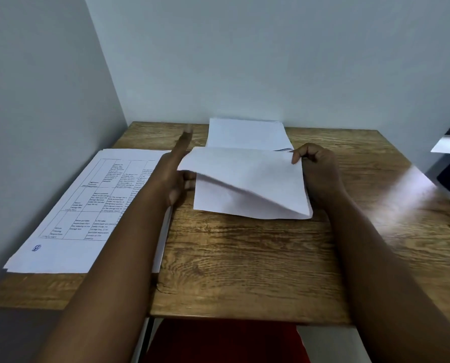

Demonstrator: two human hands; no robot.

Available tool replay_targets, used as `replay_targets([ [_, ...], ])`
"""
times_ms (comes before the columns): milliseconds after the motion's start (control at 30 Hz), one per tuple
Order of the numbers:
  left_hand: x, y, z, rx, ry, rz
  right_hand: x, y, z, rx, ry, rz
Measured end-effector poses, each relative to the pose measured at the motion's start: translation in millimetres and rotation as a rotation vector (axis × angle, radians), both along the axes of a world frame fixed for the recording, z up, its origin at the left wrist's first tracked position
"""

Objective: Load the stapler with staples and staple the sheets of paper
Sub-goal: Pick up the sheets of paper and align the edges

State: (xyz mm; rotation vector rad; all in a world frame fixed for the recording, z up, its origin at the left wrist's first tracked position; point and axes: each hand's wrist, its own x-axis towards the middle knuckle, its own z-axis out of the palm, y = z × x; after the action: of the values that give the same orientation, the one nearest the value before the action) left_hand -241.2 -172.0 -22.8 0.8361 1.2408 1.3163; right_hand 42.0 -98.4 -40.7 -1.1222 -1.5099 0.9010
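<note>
Sheets (247, 187) sit between our 2 hands, right hand (315, 171) pinching the far corner, left hand (176, 176) gripping the lifted edge, index outstretched, probably to square them; no stapler in view.

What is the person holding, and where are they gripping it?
A small set of white sheets: right hand pinches the far right corner, left hand holds the left edge.
</note>
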Motion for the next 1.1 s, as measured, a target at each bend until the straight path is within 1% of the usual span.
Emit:
replay_targets([
  [67,-0.7,0.6,0.7,-0.032,0.011,0.023,-0.6,1.2,-1.5,0.020,-0.029,-0.009],
  [133,-1.5,0.4,-0.9,-0.009,0.023,0.056,-2.5,1.1,-1.5,0.019,-0.035,-0.017],
  [233,-1.1,0.5,-4.8,0.060,0.073,0.098,-4.8,-1.3,0.5,-0.018,0.032,-0.057],
  [400,4.8,4.6,-7.9,0.140,0.050,0.211,-7.9,-4.6,8.3,-0.146,0.184,-0.050],
  [500,5.2,8.1,-10.2,0.190,0.099,0.255,-10.5,-7.9,11.9,-0.249,0.269,0.008],
  [667,6.3,9.9,-10.6,0.274,0.138,0.258,-7.7,-8.4,13.3,-0.299,0.328,0.087],
  [767,7.2,8.3,-9.8,0.301,0.121,0.249,-7.0,-8.9,11.9,-0.302,0.275,0.092],
  [833,9.2,7.0,-8.3,0.312,0.120,0.234,-6.1,-8.6,11.4,-0.286,0.289,0.083],
  [1000,13.7,5.3,-6.1,0.323,0.148,0.180,-3.9,-7.4,9.3,-0.206,0.275,0.089],
  [1100,15.5,4.5,-5.0,0.318,0.167,0.145,-3.1,-5.8,7.4,-0.157,0.240,0.049],
])
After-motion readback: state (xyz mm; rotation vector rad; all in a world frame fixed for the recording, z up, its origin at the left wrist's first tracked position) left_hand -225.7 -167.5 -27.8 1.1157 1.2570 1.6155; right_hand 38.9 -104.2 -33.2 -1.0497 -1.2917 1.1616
